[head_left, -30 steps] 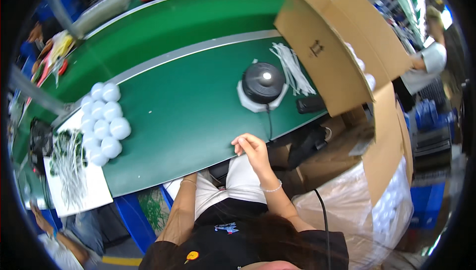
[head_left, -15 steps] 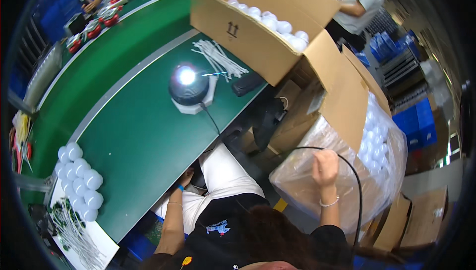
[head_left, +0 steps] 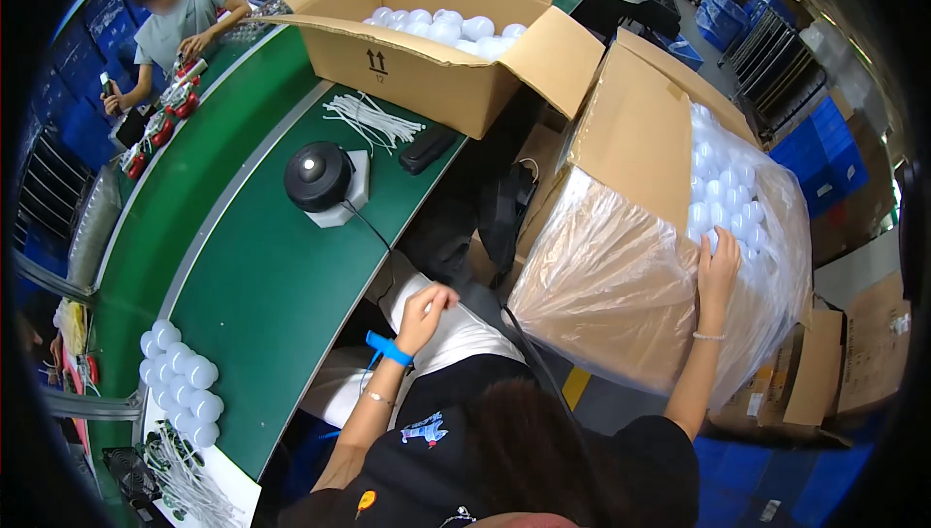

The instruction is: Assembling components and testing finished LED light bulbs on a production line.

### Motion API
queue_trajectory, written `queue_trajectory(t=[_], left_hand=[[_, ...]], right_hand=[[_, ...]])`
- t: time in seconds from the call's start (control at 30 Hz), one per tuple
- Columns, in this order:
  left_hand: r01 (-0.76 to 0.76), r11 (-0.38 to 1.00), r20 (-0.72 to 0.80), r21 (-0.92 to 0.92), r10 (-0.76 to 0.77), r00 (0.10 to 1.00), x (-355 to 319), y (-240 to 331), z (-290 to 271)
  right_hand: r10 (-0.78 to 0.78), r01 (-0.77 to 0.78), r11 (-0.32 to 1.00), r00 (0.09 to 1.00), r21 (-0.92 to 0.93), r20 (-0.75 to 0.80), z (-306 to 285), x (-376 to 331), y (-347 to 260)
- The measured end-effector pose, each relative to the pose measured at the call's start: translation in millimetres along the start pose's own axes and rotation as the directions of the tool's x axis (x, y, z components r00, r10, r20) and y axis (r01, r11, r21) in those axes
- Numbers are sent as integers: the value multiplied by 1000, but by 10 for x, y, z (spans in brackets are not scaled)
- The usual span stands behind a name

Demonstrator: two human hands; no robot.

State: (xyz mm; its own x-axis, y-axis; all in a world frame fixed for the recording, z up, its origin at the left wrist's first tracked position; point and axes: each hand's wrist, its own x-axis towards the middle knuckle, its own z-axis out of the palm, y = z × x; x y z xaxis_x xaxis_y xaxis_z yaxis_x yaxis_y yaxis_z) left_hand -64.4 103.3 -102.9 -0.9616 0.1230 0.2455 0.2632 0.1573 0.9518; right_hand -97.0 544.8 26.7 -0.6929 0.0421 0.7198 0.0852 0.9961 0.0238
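My right hand reaches into the plastic-lined carton at my right. Its fingers are stretched out over the white bulbs there, with no bulb seen in its grip. Above my lap, my left hand is raised with its fingers curled in, and nothing shows in it. A blue band circles that wrist. On the green table stands a round black device on a pale angular base, with only a small white spot lit on top. White strips or ties lie behind it.
An open carton of bulbs stands at the far table end. A black case lies before it. At the left, bulbs and thin white wires sit on a white board. A black cable runs past my lap. Co-workers stand beyond.
My right hand has moved right, onto the bagged bulbs. My left hand has risen from the table's edge to above my lap. The device's bright glow has gone. The view has shifted.
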Motion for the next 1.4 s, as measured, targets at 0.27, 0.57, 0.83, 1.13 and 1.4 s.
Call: queue_trajectory(t=[0.27,0.57,0.83,1.13,1.4], left_hand=[[-583,742,249,331,527,813,1276,1089,846],[-773,499,566,392,532,630,1782,1072,1844],[-780,379,490,498,619,613,1778,894,2236],[-812,277,403,514,757,514,1878,675,2265],[-840,186,270,510,892,362,1865,665,2324]], right_hand=[[103,-109,994,980,-28,-173,475,-295,136],[146,-151,988,877,26,-459,713,-251,93],[279,-284,944,959,170,55,269,-174,60],[44,-410,885,546,221,837,628,702,1322],[-224,28,970,487,242,844,1404,626,2368]])
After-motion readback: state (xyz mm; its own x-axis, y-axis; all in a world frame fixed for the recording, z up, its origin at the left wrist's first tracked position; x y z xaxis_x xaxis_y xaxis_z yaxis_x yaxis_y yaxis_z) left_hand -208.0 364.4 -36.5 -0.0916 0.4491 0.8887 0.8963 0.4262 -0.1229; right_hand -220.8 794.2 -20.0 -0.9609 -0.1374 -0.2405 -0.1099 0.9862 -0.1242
